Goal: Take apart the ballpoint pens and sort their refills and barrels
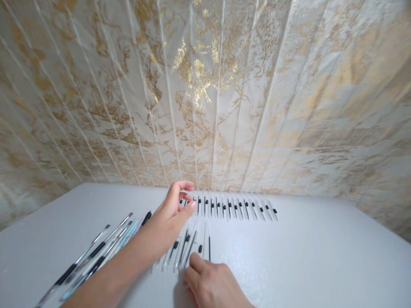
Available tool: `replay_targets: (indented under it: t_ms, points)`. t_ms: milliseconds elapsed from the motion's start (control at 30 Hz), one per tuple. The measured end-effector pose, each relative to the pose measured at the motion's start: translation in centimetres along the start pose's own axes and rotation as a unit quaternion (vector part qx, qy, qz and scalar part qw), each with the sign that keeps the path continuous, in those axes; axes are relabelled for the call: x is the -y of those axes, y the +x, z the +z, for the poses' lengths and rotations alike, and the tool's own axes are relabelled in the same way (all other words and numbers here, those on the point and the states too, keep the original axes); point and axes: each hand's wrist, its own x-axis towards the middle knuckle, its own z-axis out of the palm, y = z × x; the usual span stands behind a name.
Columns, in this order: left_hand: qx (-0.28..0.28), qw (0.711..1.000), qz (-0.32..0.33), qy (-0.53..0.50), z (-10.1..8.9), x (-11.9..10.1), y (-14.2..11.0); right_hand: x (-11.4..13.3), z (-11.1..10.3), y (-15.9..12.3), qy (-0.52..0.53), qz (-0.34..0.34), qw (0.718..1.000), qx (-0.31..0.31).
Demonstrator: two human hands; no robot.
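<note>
Pen barrels (177, 262) slim, whitish; black pieces (200, 248) stubby, rods (209, 247) dark.

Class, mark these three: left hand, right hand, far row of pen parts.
Left hand (173, 209): head view, back of hand, thumb side.
Right hand (212, 280): head view, back of hand.
Far row of pen parts (229, 205): head view, a black piece near its middle.

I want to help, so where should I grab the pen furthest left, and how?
I'd pinch the leftmost pen at its dark section, near the middle. Come from its left, since a neighbouring pen lies on its right. It's long, thin and slanted, so thumb and finger should probably close across it.
</note>
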Motion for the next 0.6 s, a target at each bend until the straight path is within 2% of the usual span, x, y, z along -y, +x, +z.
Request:
replay_targets:
  t_ms: [100,200,267,333,467,600]
  points:
    - [0.053,0.994,0.043,0.08,-0.2,-0.1,0.0,-0.1,-0.4,-0.3,0.071,0.0,0.997,-0.017]
    - [0.093,0.973,0.099,0.186,0.1,0.4,0.3,-1.8,-2.4,-1.1,0.193,0.103,0.974,-0.054]
    - [0.101,0.96,0.099,0.241,0.8,0.8,0.2,-3.7,-3.3,-1.3,0.238,0.182,0.95,-0.083]
    - [0.116,0.953,0.092,0.263,1.9,1.2,-0.3,-5.5,-3.3,-1.3,0.255,0.231,0.933,-0.104]
    - [0.135,0.951,0.087,0.266,4.6,1.6,-1.4,-7.6,-1.4,-0.8,0.306,0.229,0.914,-0.138]
    - [0.114,0.951,0.068,0.279,6.3,2.6,-1.7,-7.1,-0.5,-0.6,0.312,0.218,0.913,-0.143]
